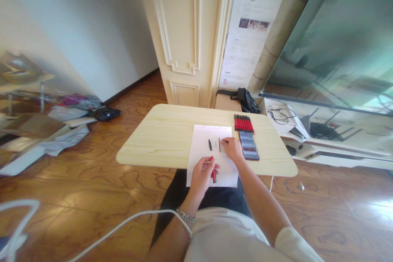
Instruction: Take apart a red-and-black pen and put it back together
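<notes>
My left hand [202, 172] is closed around a red pen barrel [214, 175] with a dark end, above the near part of a white paper sheet [199, 147]. My right hand [231, 147] rests over the sheet's right side, fingertips pinched together; what is between them, if anything, is too small to make out. Just left of those fingertips lies a thin dark pen refill [219, 145]. Further left on the paper are a small pale piece [215, 144], perhaps a spring, and a short black pen part [210, 144].
A row of red-and-black pens [243, 123] lies at the back right of the light wooden table [153, 139]. Below them is a phone [248, 145], beside my right wrist. A white cable [135, 216] crosses my left forearm. A black bag [248, 100] sits behind the table.
</notes>
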Motion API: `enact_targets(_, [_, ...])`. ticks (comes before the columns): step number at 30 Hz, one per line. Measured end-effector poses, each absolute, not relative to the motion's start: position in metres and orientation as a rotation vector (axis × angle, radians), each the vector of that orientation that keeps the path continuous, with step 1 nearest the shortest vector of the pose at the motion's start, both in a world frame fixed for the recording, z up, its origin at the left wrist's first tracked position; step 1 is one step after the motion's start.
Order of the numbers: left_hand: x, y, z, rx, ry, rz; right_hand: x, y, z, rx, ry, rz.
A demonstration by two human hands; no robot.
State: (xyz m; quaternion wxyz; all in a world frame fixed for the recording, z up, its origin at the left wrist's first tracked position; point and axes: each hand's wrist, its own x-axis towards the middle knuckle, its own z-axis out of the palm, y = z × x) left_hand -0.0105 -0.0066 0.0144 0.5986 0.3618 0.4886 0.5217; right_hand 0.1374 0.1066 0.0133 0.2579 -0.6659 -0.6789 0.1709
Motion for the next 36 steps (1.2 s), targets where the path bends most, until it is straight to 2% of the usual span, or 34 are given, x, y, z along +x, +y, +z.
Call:
enact_targets(4, [-0.012,-0.006,0.016,0.832,1.16,1.226,0.137,0.087,0.024,-1.658,-1.67,0.535])
enact_targets(11, [-0.011,-0.002,0.019,0.85,1.227,1.379,0.124,0.016,0.031,-1.284,-1.641,1.055])
enact_targets(19, [-0.005,0.001,0.022,0.918,1.199,1.367,0.123,0.01,0.028,-1.252,-1.57,1.127])
enact_targets(22, [-0.003,0.002,0.018,0.841,1.175,1.348,0.135,0.029,0.032,-1.35,-1.585,1.022])
enact_targets(29, [-0.004,0.001,0.008,0.828,1.195,1.323,0.161,0.087,0.031,-1.891,-1.735,0.518])
enact_targets(36, [-0.011,0.002,0.006,0.835,1.231,1.319,0.152,0.097,0.02,-2.015,-1.922,0.37])
